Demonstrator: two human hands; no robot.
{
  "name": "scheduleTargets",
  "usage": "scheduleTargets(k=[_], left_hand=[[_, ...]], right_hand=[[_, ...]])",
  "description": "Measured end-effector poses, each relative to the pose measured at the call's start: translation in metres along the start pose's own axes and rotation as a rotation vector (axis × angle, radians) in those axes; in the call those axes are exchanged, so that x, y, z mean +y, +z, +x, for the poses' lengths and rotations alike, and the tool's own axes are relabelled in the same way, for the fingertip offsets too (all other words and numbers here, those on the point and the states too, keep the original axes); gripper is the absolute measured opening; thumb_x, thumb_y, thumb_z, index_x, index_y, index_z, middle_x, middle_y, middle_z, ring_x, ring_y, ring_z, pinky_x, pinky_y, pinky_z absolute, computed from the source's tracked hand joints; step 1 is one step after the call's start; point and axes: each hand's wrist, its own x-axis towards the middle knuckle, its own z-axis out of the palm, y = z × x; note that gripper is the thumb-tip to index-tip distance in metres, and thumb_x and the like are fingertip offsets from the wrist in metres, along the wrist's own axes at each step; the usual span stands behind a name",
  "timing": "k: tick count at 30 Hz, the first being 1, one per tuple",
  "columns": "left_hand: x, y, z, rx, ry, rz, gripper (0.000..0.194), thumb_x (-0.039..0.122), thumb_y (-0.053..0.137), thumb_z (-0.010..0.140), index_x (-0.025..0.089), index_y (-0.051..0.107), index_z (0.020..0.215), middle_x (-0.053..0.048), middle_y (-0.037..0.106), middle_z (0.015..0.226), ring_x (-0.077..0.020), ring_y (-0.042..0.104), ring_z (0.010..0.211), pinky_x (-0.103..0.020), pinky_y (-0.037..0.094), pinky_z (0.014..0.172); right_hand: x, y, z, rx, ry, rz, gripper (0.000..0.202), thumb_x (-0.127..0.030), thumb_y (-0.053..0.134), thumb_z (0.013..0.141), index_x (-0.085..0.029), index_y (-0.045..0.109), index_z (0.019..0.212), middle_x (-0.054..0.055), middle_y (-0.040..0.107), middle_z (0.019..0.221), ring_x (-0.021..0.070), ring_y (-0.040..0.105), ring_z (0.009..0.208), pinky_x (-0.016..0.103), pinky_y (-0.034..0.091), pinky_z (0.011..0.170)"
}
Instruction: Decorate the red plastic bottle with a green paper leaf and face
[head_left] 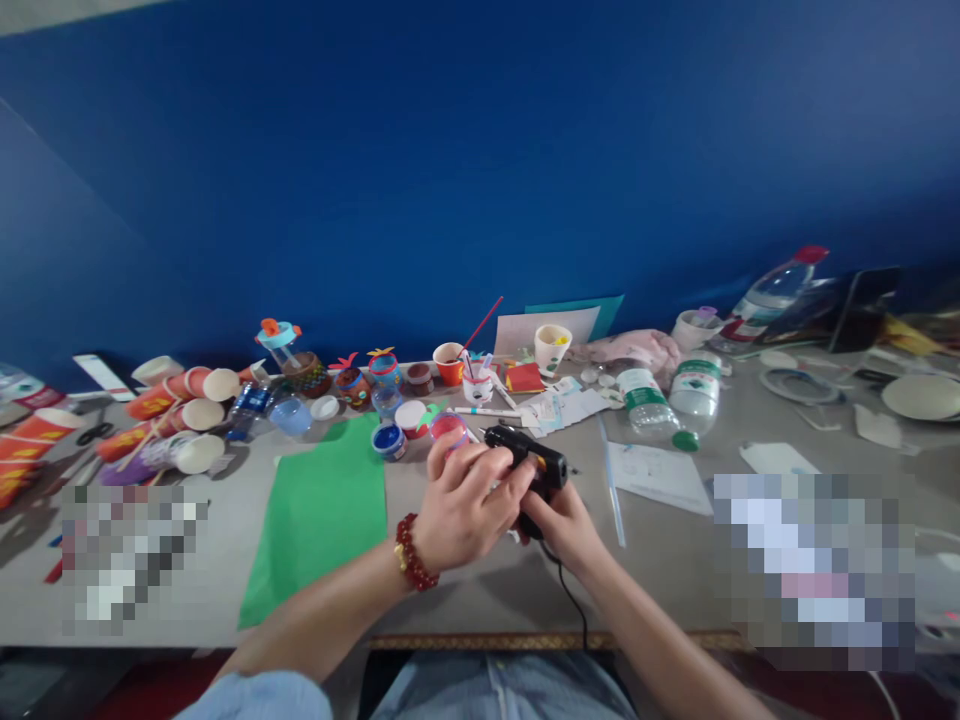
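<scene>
Gripping a black gun-shaped tool in front of a blue wall

Holds the black gun-shaped tool (529, 452) by its handle in the right hand (568, 522), with a black cord (574, 592) below. Lays the left hand (465, 500) against the tool's side, wearing a red bead bracelet (415, 556). Faces a worktop (660, 565) strewn with a green sheet (322, 520), an open blue paint jar (388, 440), orange paper cups (45, 428) and green-labelled bottles (643, 402), before a blue wall (450, 150).
</scene>
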Motion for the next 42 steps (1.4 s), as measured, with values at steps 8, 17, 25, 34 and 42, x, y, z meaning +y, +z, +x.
scheduleTargets(k=[8,17,25,34,42], left_hand=[[-0.007,-0.001,-0.001,-0.052,0.047,0.046,0.033,0.025,0.057,0.088,0.027,0.064,0.121,-0.005,0.067,0.099,-0.0201,0.053,0.097,-0.044,0.024,0.111],[-0.016,0.000,0.005,-0.046,0.123,0.049,0.028,0.022,0.060,0.088,0.025,0.066,0.115,-0.004,0.069,0.097,-0.0190,0.054,0.097,-0.044,0.026,0.112],[-0.019,0.004,0.004,-0.066,0.130,0.035,0.029,0.020,0.056,0.088,0.027,0.065,0.115,-0.004,0.068,0.099,-0.0200,0.053,0.101,-0.046,0.024,0.112],[-0.019,0.003,0.007,-0.015,0.136,-0.038,0.025,0.017,0.059,0.085,0.023,0.063,0.109,-0.005,0.068,0.097,-0.0205,0.055,0.098,-0.046,0.031,0.106],[0.009,0.006,-0.021,0.162,-0.652,-0.732,0.002,0.019,0.059,0.086,0.018,0.057,0.086,-0.005,0.060,0.087,-0.0176,0.058,0.084,-0.032,0.047,0.078]], right_hand=[[-0.007,0.000,-0.002,-0.047,-0.032,-0.036,0.025,-0.038,0.068,0.072,-0.017,0.054,0.071,-0.002,0.058,0.050,0.0099,0.051,0.039,0.021,0.044,0.036],[-0.010,0.001,-0.001,-0.054,-0.009,-0.011,0.033,-0.046,0.070,0.071,-0.017,0.054,0.071,-0.002,0.058,0.047,0.0098,0.050,0.037,0.020,0.042,0.035],[-0.014,0.002,0.000,-0.065,-0.003,0.013,0.036,-0.050,0.071,0.070,-0.017,0.055,0.074,-0.003,0.058,0.048,0.0101,0.050,0.035,0.020,0.041,0.033],[-0.012,0.001,-0.002,-0.073,0.018,-0.008,0.035,-0.049,0.070,0.071,-0.017,0.057,0.067,-0.001,0.057,0.046,0.0106,0.049,0.035,0.022,0.040,0.035],[-0.019,0.001,-0.002,0.012,-0.034,0.077,0.024,-0.037,0.066,0.074,-0.017,0.070,0.087,0.005,0.068,0.074,0.0181,0.062,0.061,0.029,0.052,0.056]])
